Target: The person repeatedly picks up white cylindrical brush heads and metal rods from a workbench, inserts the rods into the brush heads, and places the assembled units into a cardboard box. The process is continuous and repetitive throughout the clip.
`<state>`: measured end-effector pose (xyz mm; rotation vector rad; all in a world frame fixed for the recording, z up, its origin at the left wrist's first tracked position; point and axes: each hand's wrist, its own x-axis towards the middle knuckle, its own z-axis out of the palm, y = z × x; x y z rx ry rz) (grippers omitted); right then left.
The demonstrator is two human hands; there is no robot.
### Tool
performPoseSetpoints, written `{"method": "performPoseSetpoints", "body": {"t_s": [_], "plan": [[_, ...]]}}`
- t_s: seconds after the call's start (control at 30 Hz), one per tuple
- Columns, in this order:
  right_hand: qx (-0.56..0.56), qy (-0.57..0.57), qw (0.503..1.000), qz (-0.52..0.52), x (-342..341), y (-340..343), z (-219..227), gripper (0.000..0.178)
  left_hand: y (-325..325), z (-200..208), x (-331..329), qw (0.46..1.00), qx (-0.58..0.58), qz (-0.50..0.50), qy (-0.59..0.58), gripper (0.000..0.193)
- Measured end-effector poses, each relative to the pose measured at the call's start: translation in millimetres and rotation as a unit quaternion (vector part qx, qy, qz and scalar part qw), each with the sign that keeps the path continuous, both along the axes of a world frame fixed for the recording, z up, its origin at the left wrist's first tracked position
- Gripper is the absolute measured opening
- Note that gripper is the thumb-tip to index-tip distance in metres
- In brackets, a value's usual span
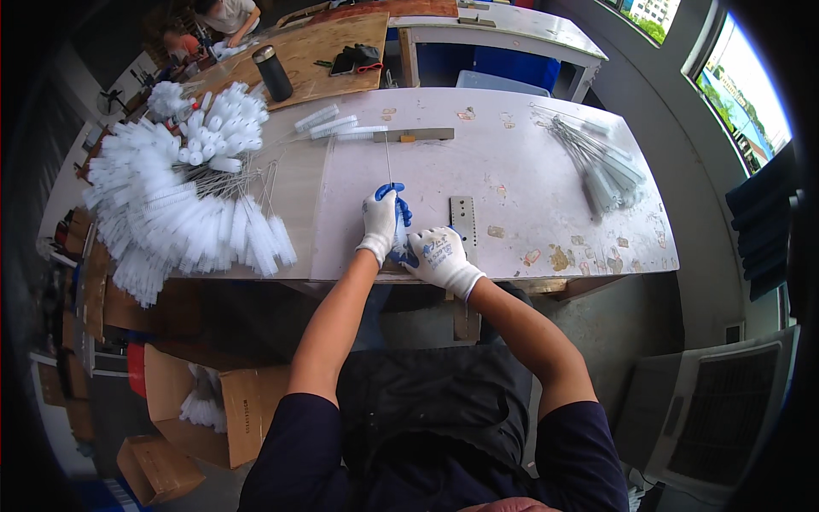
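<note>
Both my hands wear white gloves with blue palms and meet at the near edge of the table. My left hand [381, 224] is closed around a white bristle brush [400, 232], whose thin wire stem points away from me toward the far side. Lower on the same brush, my right hand [438, 258] is closed at its near end, which the fingers partly hide. Just right of my hands lies a flat metal plate with holes [462, 218]. Past the stem's tip lies a metal bar [431, 134] with a small orange piece on it.
A large heap of white brushes [171, 200] covers the table's left side. Several brushes [328, 125] lie at the back, and a bundle [610, 175] rests at right. Behind stand a black flask [272, 75] and a person [229, 17]. Cardboard boxes [243, 410] sit on the floor.
</note>
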<state>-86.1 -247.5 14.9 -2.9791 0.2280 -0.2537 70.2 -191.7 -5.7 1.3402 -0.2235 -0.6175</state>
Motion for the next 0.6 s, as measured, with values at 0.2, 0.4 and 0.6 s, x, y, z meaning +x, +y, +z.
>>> {"method": "performPoseSetpoints", "body": {"t_s": [0.2,0.4,0.6], "plan": [[0.019,0.012,1.000,-0.011,0.3,-1.2,0.8,0.041,-2.7,1.4,-0.8,1.000,0.022,-0.006,-0.019,0.023],[0.034,0.005,0.999,-0.007,1.6,-0.8,-0.8,0.041,-14.3,-26.8,12.7,0.976,0.130,0.023,-0.173,0.023],[0.032,0.019,0.999,-0.013,5.3,-0.1,4.2,0.045,-21.7,-9.3,0.1,0.989,0.088,-0.005,-0.119,0.022]]}}
